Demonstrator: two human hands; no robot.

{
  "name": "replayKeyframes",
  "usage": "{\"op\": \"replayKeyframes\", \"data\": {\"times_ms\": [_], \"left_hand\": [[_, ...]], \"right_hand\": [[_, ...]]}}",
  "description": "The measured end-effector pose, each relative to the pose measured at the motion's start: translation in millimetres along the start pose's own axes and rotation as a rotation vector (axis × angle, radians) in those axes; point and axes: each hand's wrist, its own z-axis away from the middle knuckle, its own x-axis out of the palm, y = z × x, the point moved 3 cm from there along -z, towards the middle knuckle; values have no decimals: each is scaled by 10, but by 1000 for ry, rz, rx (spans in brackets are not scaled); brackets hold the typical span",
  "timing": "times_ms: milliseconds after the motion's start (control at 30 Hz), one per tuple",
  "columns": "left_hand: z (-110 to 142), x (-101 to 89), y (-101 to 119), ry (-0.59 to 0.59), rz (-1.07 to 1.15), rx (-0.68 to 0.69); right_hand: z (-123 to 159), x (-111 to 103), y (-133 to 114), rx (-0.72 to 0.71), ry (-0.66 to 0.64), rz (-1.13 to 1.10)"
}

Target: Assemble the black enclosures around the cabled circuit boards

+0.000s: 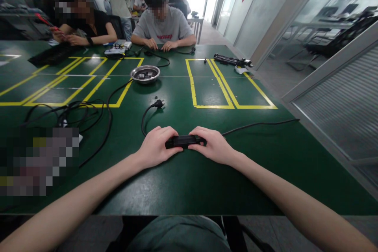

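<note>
Both of my hands grip a black oblong box [185,140] low over the green table, one at each end. My left hand [158,145] has its thumb along the near side and its fingers along the far side. On the other end, my right hand [211,144] pinches the box the same way. Beyond my left hand lies a black power plug [159,104], its cord [143,120] running back toward that hand. A thin black cable [256,124] stretches from beside my right hand to the table's right edge. Fingers hide both ends of the box.
A steel bowl [145,75] with small metal parts stands ahead on the green table [183,189]. Tangled black cables [79,112] lie left. At the far right are a folded black tripod-like object [232,61] and yellow tape outlines [214,107]. Two people sit across the table.
</note>
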Motion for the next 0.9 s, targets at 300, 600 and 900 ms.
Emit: {"op": "replayKeyframes", "data": {"times_ms": [300,600,900], "left_hand": [[5,25,36,-36,32,67],[-2,50,82,-47,82,58],[16,-15,30,42,95,39]], "right_hand": [[9,-15,-7,-86,31,-68],[21,-5,-44,-203,66,16],[36,10,-4,-255,-57,371]]}}
